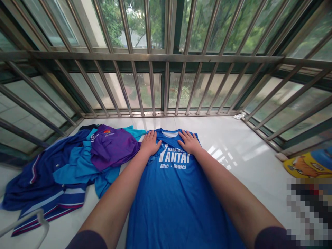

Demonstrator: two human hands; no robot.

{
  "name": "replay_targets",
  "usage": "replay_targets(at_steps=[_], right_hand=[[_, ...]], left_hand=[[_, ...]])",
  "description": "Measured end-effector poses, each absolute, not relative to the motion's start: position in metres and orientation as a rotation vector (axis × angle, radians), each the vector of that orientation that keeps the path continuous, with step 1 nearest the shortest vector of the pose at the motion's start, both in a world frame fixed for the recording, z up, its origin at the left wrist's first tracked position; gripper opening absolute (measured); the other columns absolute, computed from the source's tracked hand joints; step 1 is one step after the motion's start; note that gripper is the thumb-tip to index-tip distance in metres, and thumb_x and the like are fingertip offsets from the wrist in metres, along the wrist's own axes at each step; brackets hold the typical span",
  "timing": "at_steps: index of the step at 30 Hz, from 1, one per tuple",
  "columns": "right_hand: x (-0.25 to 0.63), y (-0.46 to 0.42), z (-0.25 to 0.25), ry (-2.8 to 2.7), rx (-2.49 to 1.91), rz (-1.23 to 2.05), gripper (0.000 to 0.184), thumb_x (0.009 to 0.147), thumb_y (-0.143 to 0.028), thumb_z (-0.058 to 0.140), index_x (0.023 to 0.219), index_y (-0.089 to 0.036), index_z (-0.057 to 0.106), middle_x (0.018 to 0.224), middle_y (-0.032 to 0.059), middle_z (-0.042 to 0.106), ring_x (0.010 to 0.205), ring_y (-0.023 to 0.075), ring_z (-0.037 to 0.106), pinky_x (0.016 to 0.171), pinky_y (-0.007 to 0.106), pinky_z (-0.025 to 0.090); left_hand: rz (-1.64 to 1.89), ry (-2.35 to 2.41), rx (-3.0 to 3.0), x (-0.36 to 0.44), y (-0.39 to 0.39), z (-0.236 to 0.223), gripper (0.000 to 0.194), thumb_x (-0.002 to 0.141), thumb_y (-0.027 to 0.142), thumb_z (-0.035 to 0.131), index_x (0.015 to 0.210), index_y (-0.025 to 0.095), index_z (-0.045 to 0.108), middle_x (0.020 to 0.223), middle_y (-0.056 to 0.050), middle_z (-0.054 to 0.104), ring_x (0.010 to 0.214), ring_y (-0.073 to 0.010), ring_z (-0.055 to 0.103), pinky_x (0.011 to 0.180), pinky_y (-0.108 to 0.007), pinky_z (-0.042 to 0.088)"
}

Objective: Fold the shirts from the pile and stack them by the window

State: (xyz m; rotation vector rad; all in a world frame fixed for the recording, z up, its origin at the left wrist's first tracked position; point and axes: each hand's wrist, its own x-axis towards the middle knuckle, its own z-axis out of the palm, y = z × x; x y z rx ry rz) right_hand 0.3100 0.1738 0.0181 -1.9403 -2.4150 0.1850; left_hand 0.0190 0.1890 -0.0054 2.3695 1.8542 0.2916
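A blue sleeveless marathon shirt [168, 197] lies spread flat, its neck towards the window, with white "YANTAI" lettering on the chest. My left hand [150, 143] rests flat on the shirt's upper left part, with its fingers apart and not gripping. My right hand [190, 141] lies the same way near the opposite shoulder. Just left of my left hand, a purple shirt [112, 147] sits on a crumpled teal garment [77, 169]. Under them spreads a navy striped garment [44, 183].
The garments lie on a glossy white tiled floor [233, 138] before steel window bars [166, 57]. A yellow cartoon-printed item [306, 166] lies at the right, above a pixelated patch. A white metal rail [26, 224] crosses the lower left corner.
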Motion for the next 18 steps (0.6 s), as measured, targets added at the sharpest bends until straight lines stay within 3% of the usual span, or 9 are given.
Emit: replay_targets(at_steps=[6, 9, 12, 15, 18], right_hand=[[0.311, 0.172, 0.014, -2.391, -1.933, 0.178, 0.071, 0.113, -0.062, 0.033, 0.176, -0.029, 0.032, 0.183, 0.0031, 0.021, 0.170, 0.0308, 0.020, 0.136, 0.060, 0.017], [0.310, 0.173, 0.011, -2.381, -1.922, 0.203, 0.071, 0.113, -0.062, 0.035, 0.176, -0.029, 0.032, 0.183, 0.0027, 0.021, 0.170, 0.0312, 0.019, 0.136, 0.061, 0.015], [0.315, 0.174, 0.018, -2.337, -1.882, 0.321, 0.069, 0.114, -0.060, 0.033, 0.175, -0.028, 0.035, 0.182, 0.0033, 0.026, 0.170, 0.0320, 0.020, 0.136, 0.061, 0.016], [0.336, 0.177, 0.041, -2.218, -1.813, 0.405, 0.062, 0.116, -0.050, 0.026, 0.168, -0.023, 0.047, 0.171, 0.0075, 0.050, 0.161, 0.0293, 0.042, 0.132, 0.048, 0.033], [0.369, 0.184, 0.067, -2.062, -1.940, 0.308, 0.055, 0.116, -0.044, 0.031, 0.153, -0.020, 0.063, 0.142, 0.0127, 0.075, 0.134, 0.0282, 0.068, 0.114, 0.038, 0.049]], left_hand=[[0.449, 1.779, 2.336, 0.000, 0.179, -0.013, 0.078, 0.106, 0.059, 0.048, 0.169, 0.014, 0.042, 0.178, -0.017, 0.036, 0.168, -0.0339, 0.029, 0.137, -0.053, 0.026], [0.669, 1.766, 2.160, -0.021, 0.182, -0.017, 0.067, 0.110, 0.053, 0.041, 0.163, 0.014, 0.051, 0.168, -0.016, 0.054, 0.159, -0.0298, 0.047, 0.133, -0.048, 0.037], [0.738, 1.755, 2.062, -0.038, 0.188, -0.015, 0.057, 0.106, 0.046, 0.049, 0.153, 0.017, 0.063, 0.156, -0.013, 0.067, 0.148, -0.0282, 0.060, 0.128, -0.045, 0.045], [0.821, 1.713, 2.096, -0.048, 0.194, -0.011, 0.047, 0.100, 0.040, 0.056, 0.139, 0.020, 0.072, 0.146, -0.010, 0.074, 0.141, -0.0275, 0.065, 0.126, -0.043, 0.048], [0.951, 1.789, 2.089, -0.051, 0.197, -0.007, 0.038, 0.100, 0.035, 0.052, 0.125, 0.021, 0.076, 0.133, -0.010, 0.078, 0.130, -0.0267, 0.069, 0.120, -0.042, 0.052]])
